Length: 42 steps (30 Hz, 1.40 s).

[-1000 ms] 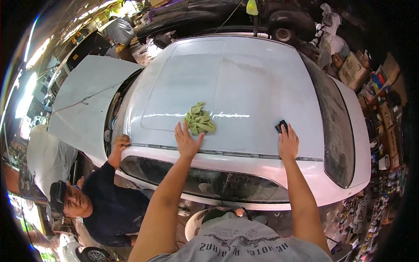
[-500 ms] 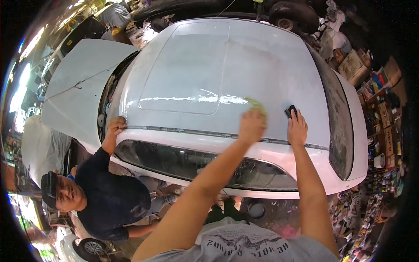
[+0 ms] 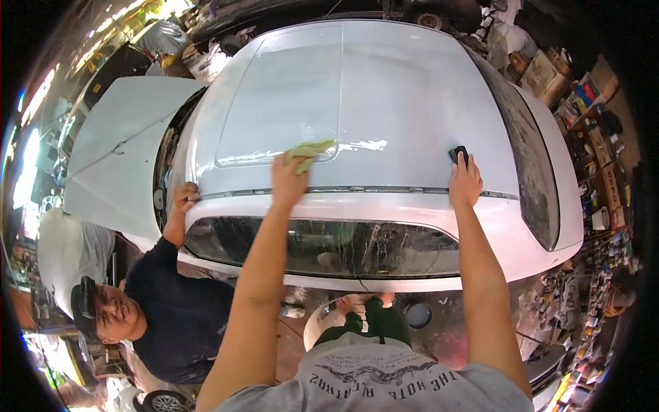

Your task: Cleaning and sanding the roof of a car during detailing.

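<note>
Across the middle lies a white car's roof [image 3: 405, 89], pale grey and wet in a streak along its near side. My left hand [image 3: 290, 182] grips a yellow-green cloth [image 3: 313, 148], pressed on the roof by the near edge of the outlined panel [image 3: 285, 89]. Further right, my right hand [image 3: 467, 184] has its fingers round a small black block [image 3: 456, 152] resting on the roof near the rear window [image 3: 511, 134]. The block's underside is hidden. Between my hands and me runs the dark roof channel [image 3: 384, 189].
A co-worker in a dark shirt [image 3: 178, 309] stands at my left, one hand [image 3: 185, 195] on the roof's edge. The hood [image 3: 117, 137] is to the left. A round bucket [image 3: 418, 316] is on the floor near my feet. Cluttered shelves [image 3: 607, 178] line the right.
My left hand has swept the cloth leftward over the roof, and the wet streak now looks shorter. My right hand stays near the same spot with the block. The view has shifted slightly.
</note>
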Each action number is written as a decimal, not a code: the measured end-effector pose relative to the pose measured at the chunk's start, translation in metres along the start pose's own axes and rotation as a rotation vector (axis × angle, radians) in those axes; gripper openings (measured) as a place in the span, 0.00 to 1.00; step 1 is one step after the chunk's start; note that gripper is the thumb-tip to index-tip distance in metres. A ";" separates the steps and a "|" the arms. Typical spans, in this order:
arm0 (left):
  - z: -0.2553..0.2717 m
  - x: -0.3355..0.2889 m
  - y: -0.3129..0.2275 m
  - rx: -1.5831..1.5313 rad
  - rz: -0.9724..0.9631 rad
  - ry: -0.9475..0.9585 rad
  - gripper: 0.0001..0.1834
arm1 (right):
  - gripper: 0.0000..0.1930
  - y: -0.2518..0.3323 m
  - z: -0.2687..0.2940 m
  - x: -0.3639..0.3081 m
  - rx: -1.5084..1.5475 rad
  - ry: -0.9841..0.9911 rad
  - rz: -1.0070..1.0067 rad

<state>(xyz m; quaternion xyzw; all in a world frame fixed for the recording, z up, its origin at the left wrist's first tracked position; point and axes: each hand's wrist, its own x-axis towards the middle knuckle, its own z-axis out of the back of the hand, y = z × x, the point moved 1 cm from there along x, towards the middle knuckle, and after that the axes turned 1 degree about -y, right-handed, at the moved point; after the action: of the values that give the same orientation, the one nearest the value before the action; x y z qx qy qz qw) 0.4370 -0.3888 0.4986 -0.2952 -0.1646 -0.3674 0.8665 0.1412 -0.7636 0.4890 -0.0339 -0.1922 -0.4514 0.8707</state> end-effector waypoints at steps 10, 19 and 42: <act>-0.035 0.003 -0.053 0.008 0.040 0.040 0.23 | 0.22 -0.003 0.009 -0.002 0.193 -0.191 -0.028; -0.080 -0.006 -0.194 -0.274 -0.228 0.100 0.21 | 0.19 0.015 -0.001 0.024 0.203 -0.010 -0.135; -0.066 0.031 -0.259 -1.039 0.146 -0.008 0.23 | 0.29 0.067 -0.001 -0.025 0.819 -0.227 -0.091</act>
<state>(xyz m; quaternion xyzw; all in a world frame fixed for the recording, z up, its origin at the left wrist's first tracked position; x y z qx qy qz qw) 0.2726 -0.5910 0.5643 -0.6983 0.0571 -0.3379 0.6285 0.1821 -0.7051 0.4863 0.2740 -0.4515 -0.3693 0.7646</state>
